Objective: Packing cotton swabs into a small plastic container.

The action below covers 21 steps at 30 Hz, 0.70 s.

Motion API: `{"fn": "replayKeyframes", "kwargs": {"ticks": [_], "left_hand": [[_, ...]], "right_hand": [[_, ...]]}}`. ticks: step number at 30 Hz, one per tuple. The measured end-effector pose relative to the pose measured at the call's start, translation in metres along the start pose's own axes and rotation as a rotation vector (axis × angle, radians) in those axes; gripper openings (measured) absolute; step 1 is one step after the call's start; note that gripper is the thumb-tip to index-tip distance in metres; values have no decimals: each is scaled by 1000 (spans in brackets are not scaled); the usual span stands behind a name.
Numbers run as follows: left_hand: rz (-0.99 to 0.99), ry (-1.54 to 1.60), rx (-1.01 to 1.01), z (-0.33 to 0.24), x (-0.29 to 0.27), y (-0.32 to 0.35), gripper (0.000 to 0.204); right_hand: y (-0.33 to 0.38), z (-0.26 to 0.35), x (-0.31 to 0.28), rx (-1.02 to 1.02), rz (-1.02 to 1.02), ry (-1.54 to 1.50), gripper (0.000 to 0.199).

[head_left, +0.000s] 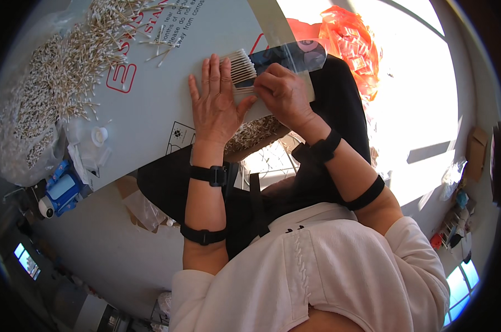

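Lying flat in the head view, the left hand [216, 110] borders the row of cotton swabs [239, 66] on the table [151, 105], while the right hand [283, 94] curls into a pinch opposite, its hold unclear. Light, even pressure from both sides should keep the sticks parallel. Red lettering [155, 22] and smaller black print [188, 22], partly legible, cross the tabletop.

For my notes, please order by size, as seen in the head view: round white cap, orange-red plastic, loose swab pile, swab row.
1. Loose swab pile
2. Orange-red plastic
3. Swab row
4. Round white cap
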<state>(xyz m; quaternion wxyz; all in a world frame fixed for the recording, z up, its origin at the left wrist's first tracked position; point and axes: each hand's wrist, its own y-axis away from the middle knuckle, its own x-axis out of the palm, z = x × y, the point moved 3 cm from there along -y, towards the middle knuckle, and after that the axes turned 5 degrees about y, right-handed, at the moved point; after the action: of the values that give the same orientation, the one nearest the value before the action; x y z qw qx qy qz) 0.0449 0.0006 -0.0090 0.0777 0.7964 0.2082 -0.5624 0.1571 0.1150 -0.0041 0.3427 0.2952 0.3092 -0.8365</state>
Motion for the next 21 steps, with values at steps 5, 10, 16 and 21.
{"fn": "replayKeyframes", "kwargs": {"ticks": [5,10,16,21], "left_hand": [[7,1,-7,0,0,0,90],[11,-10,-15,0,0,0,91],[1,13,-12,0,0,0,90],[4,7,-17,-1,-1,0,90]], "right_hand": [[-5,1,-5,100,-73,-92,4],[-6,-2,0,71,-65,-31,2],[-3,1,-2,73,-7,-9,3],[-12,-2,-2,123,-34,-29,5]]}}
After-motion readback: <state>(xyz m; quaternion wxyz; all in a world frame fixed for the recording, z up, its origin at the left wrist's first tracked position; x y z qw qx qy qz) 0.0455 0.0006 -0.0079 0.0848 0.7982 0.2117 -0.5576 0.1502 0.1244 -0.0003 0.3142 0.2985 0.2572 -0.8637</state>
